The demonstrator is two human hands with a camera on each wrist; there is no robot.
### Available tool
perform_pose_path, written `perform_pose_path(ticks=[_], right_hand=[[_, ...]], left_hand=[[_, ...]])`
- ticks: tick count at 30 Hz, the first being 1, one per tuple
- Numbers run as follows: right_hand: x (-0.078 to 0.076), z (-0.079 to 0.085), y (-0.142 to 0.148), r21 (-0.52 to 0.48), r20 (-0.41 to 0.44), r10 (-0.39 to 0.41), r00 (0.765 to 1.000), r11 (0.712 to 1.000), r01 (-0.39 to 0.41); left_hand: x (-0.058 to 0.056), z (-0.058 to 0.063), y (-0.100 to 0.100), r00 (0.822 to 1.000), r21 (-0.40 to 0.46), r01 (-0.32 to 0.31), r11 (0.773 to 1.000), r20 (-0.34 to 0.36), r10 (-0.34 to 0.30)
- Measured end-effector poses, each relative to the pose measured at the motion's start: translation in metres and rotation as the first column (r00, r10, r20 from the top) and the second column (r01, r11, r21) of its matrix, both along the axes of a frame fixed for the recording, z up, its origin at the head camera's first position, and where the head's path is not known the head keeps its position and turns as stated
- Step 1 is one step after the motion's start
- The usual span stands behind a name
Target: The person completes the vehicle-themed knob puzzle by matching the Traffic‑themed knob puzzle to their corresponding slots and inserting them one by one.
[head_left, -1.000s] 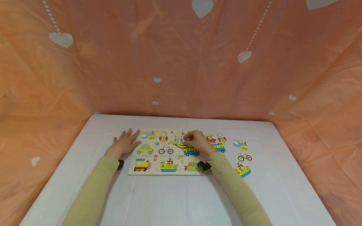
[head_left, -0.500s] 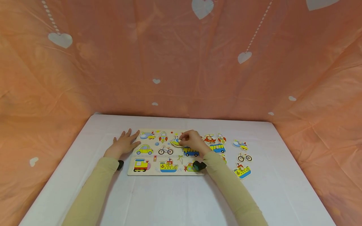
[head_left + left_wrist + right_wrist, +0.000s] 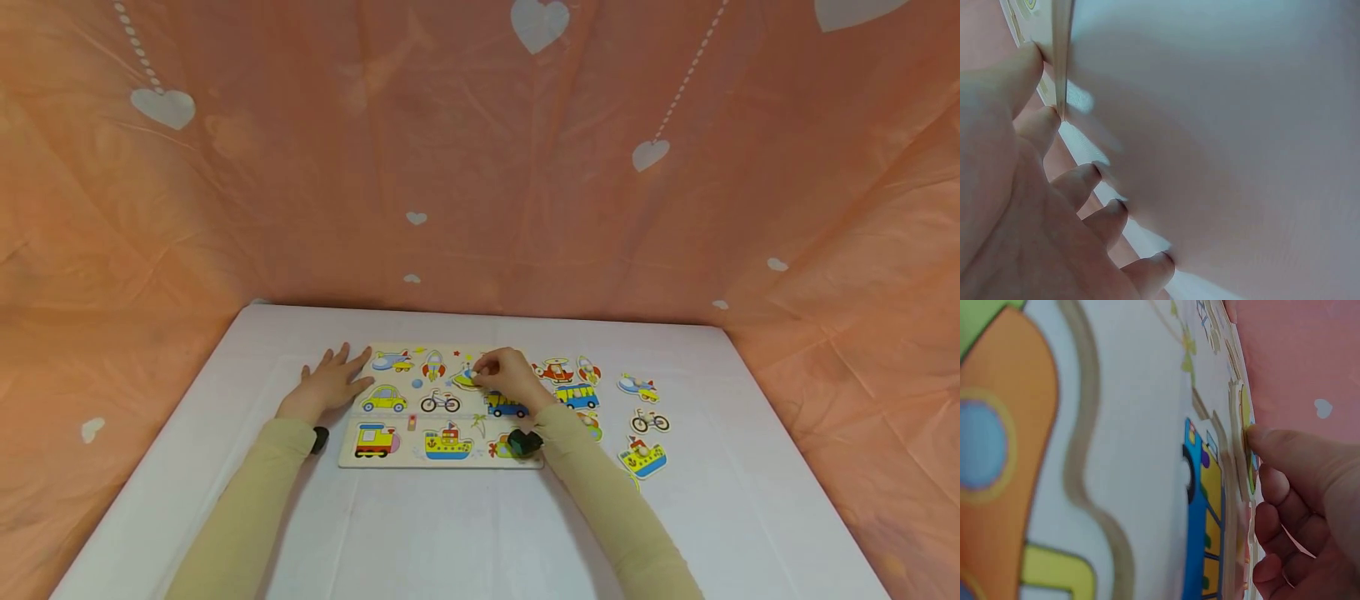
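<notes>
My right hand (image 3: 510,375) pinches a yellow-green flying saucer puzzle piece (image 3: 463,380) over the upper middle of a wooden vehicle puzzle board (image 3: 408,460). In the right wrist view, the thumb and index finger are at the saucer piece (image 3: 1247,412), seen edge-on against the board's recesses. My left hand (image 3: 324,385) lies with spread fingers at the board's left side. In the left wrist view, the thumb and index fingertip of this hand (image 3: 1029,200) touch the board (image 3: 1060,56) near its corner, and the other fingertips rest on the white table.
Right of the board lie loose pieces: a red helicopter (image 3: 557,370), a rocket (image 3: 588,370), a blue bus (image 3: 577,397), an airplane (image 3: 638,387), a bicycle (image 3: 649,420) and a ship (image 3: 643,457). The right sleeve (image 3: 592,475) partly covers others. An orange curtain (image 3: 480,250) surrounds the table.
The right hand has moved slightly left with the saucer piece, which now overlaps the saucer picture on the board. My left hand stays put.
</notes>
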State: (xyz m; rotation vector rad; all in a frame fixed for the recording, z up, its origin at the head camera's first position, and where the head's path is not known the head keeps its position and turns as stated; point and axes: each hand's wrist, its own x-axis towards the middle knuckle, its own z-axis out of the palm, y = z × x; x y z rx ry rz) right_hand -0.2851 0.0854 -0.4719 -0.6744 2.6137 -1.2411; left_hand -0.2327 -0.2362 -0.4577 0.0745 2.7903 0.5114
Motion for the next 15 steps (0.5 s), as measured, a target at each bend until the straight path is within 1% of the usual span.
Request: perform_pose_path(ticks=[8, 15], right_hand=[[-0.0016, -0.0053, -0.003, -0.015, -0.008, -0.028, 1.0, 1.0, 0.027], [-0.0018, -0.0073, -0.0052, -0.005, -0.01, -0.029, 1.0, 1.0, 0.029]], left_hand=[[0.0003, -0.0001, 0.0004, 1.0, 0.0, -0.003, 1.0, -0.005, 0.003], [0.0, -0.001, 0.0004, 1.0, -0.003, -0.004, 1.0, -0.007, 0.004]])
